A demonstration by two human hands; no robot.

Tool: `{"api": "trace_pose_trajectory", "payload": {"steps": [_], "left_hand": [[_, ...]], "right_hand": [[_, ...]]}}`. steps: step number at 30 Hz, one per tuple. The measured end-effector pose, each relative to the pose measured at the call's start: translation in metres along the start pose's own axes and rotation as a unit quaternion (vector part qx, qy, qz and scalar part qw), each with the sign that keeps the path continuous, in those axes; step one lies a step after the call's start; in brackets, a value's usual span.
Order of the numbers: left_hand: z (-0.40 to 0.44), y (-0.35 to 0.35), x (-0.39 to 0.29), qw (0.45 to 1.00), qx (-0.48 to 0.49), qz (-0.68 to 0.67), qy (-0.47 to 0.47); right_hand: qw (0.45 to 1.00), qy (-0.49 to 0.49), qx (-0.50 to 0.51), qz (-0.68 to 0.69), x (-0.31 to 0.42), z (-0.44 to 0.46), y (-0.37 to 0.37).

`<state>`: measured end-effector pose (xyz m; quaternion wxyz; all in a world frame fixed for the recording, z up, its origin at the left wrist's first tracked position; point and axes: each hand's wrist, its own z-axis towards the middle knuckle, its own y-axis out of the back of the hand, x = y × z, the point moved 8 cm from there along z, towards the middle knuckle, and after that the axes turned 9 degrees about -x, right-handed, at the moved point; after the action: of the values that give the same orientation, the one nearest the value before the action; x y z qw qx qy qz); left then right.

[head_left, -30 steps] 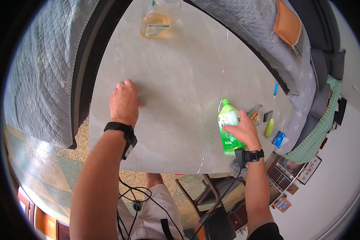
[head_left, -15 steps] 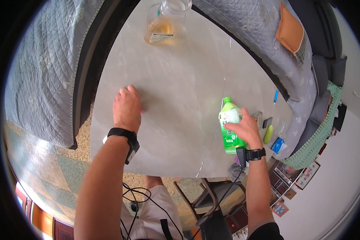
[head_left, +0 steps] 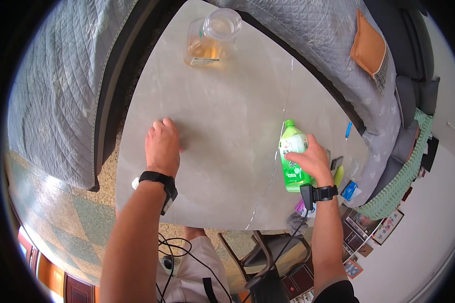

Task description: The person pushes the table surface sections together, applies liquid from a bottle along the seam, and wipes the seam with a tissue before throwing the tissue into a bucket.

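Note:
My right hand (head_left: 313, 160) is wrapped round a green tea bottle (head_left: 294, 172), thumb across its label and fingers on the far side. The bottle has a green cap and a green-and-white label with printed characters. Toward the left of the grey table (head_left: 227, 131), my left hand (head_left: 163, 145) rests with its fingers curled in. Nothing shows in it, though its palm side is hidden. A large clear jar (head_left: 199, 46) with some amber liquid stands at the table's far end, well beyond both hands.
Right of the bottle lie a dark small box (head_left: 337, 162), a yellow-green object (head_left: 338, 175), a blue packet (head_left: 349, 190) and a blue pen (head_left: 348, 130). A grey cloth (head_left: 296, 222) lies at the near edge. Quilt-covered seats (head_left: 60, 101) flank the table; a chair (head_left: 258, 252) stands below.
The view has shifted slightly, so the jar appears lower and more of its mouth shows. My right hand keeps its hold on the bottle, and my left hand remains curled on the table.

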<state>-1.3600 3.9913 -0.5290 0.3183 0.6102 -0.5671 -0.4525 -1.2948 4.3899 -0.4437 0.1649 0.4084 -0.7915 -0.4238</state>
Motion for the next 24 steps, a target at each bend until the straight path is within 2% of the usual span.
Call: {"api": "trace_pose_trajectory", "payload": {"steps": [21,24], "left_hand": [[0.0,0.006,-0.001,0.999,0.017,-0.042,0.023],[0.001,0.003,-0.001,1.0,-0.004,-0.027,0.009]], "right_hand": [[0.999,0.002,-0.019,0.04,0.036,0.04,0.032],[0.999,0.002,-0.024,0.044,0.039,0.045,0.035]]}}
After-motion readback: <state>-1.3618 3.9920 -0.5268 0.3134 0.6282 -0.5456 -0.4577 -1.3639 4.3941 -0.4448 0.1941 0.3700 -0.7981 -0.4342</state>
